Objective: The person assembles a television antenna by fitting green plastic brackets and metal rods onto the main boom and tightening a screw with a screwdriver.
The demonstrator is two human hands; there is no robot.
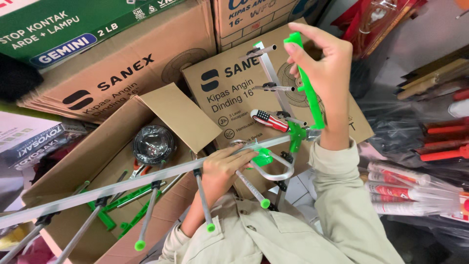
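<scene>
While my left hand (222, 168) clamps the light, stiff antenna boom (146, 181), my right hand (325, 68) pinches its green plastic strut (308, 88); thin rods look bendable.

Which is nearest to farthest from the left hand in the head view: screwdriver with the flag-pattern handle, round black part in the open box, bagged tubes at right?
Measured from the left hand, which grips the long metal bar:
1. Screwdriver, just up and right, lying on the closed carton.
2. Round black part, to the left in the open box; not much farther than the screwdriver.
3. Bagged tubes, far right, clearly farthest.
</scene>
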